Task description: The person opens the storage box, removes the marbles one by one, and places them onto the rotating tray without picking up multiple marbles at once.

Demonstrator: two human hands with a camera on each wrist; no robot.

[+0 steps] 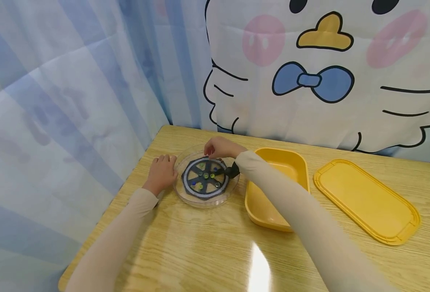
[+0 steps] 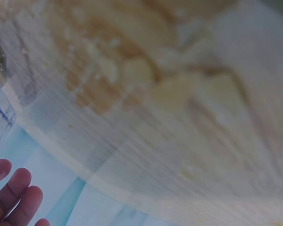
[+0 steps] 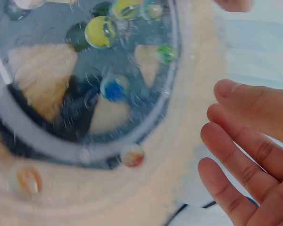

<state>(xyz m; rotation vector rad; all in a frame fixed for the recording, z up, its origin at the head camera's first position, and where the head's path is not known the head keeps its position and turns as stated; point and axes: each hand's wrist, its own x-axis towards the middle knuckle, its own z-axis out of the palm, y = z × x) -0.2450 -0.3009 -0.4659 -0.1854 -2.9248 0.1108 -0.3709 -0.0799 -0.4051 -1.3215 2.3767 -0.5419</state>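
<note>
A clear round dish (image 1: 204, 202) stands on the table's left side, holding a dark, six-spoked wheel shape with a pale ring (image 1: 185, 178). Glass marbles lie in it, among them a yellow marble (image 3: 100, 32), a blue marble (image 3: 114, 88) and a green marble (image 3: 166, 54). An orange-and-white marble (image 3: 133, 155) sits near the ring's outer edge. My left hand (image 1: 162, 174) rests at the dish's left side, fingers loosely bent. Over the far right part of the dish reaches my right hand (image 1: 220, 147), its fingers (image 3: 236, 155) spread and relaxed with nothing between them.
A yellow bin (image 1: 273, 223) stands right of the dish, partly under my right forearm. Farther right lies its flat yellow lid (image 1: 368, 198). Patterned curtains (image 1: 72, 121) hang along the table's left and back edges.
</note>
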